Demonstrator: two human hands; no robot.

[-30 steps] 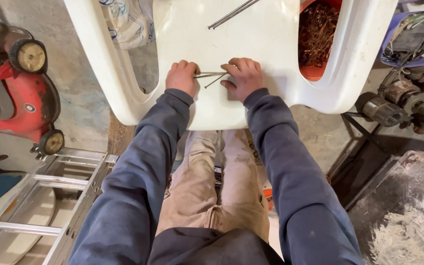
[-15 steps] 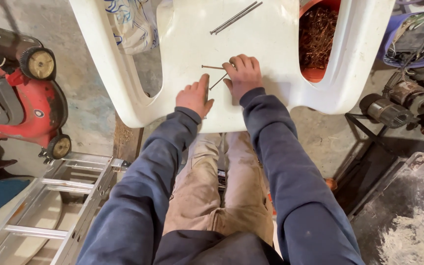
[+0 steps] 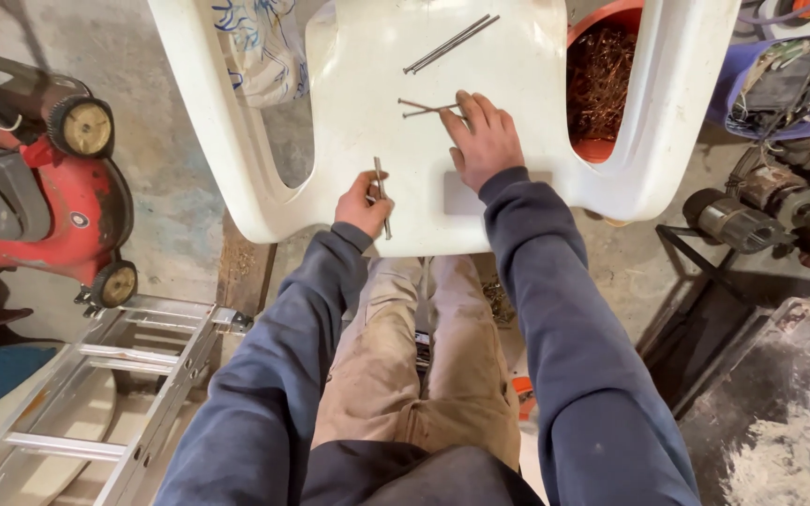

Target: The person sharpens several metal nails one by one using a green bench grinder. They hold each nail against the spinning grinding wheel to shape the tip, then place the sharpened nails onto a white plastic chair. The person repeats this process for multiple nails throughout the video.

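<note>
A white plastic chair [image 3: 480,37] stands in front of my knees and serves as a work surface. My left hand [image 3: 364,204] is closed around a long thin metal nail [image 3: 382,192] near the seat's front edge. My right hand [image 3: 482,139] lies flat on the seat, fingertips touching two crossed nails [image 3: 421,109]. Two more long nails [image 3: 449,43] lie side by side farther back on the seat.
An orange bucket of rusty scrap [image 3: 602,80] shows through the chair's right arm gap. A red lawnmower [image 3: 30,187] stands at left, an aluminium ladder [image 3: 96,375] lies at lower left. Motors and parts [image 3: 771,215] sit at right, a purple tub [image 3: 789,75] above them.
My left hand has drawn back toward the seat's front edge with one nail in it. My right hand has slid forward onto the crossed nails.
</note>
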